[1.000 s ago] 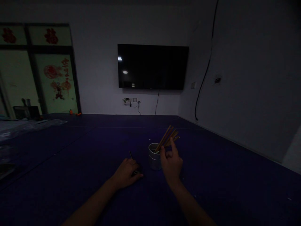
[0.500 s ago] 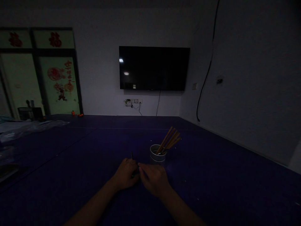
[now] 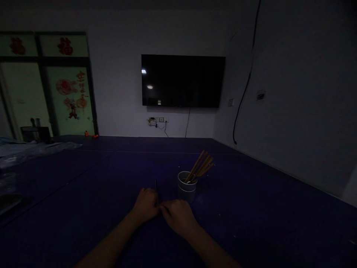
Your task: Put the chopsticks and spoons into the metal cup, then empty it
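Observation:
The room is dim. My left hand (image 3: 146, 205) rests on the dark blue surface (image 3: 83, 208) with its fingers curled around a thin dark stick (image 3: 156, 185) that pokes up past the knuckles. My right hand (image 3: 178, 216) lies beside it, fingertips meeting the left hand's fingers at that stick, closed in a pinch. Just beyond the right hand stands a small metal cup (image 3: 186, 186) holding several wooden chopsticks (image 3: 201, 166) that lean to the right.
A dark television (image 3: 182, 80) hangs on the far wall above a power outlet (image 3: 157, 120). Crumpled plastic sheeting (image 3: 25, 150) and dark containers (image 3: 33, 133) lie at the far left. A wall runs along the right side.
My right hand left the chopsticks in the cup, came down to the left and joined my left hand at the thin dark stick. The left hand has shifted only slightly.

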{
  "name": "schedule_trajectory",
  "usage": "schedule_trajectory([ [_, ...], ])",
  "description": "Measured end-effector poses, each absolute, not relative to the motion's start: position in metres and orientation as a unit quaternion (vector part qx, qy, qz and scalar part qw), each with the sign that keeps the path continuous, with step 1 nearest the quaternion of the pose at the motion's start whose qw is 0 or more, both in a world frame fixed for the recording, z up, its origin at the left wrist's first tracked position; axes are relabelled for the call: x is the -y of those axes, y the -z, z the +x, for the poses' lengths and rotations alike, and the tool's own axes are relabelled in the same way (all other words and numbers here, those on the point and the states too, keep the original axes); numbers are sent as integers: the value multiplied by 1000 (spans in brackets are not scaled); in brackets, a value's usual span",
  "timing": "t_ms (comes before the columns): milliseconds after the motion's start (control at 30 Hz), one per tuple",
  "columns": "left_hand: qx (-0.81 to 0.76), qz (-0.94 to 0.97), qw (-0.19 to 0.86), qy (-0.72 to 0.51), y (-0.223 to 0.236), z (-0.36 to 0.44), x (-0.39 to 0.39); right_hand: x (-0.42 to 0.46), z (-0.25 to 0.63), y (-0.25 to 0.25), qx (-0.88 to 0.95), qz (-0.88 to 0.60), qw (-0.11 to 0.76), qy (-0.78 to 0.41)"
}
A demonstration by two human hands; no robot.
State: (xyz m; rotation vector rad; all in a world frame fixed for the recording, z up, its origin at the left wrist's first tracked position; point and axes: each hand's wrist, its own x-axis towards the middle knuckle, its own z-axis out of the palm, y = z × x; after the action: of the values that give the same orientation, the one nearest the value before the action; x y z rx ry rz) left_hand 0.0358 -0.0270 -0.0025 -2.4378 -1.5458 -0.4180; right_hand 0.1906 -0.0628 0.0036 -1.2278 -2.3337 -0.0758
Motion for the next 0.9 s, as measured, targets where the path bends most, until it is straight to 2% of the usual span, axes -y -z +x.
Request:
schedule_trajectory([
  [400,543,-827,100,102,8,35,22,59,190,1,843,-489,219,45],
  [633,550,-827,97,67,7,36,23,62,189,-7,838,-524,151,18],
  [900,543,-829,105,88,10,37,22,63,190,-8,832,-534,149,15],
])
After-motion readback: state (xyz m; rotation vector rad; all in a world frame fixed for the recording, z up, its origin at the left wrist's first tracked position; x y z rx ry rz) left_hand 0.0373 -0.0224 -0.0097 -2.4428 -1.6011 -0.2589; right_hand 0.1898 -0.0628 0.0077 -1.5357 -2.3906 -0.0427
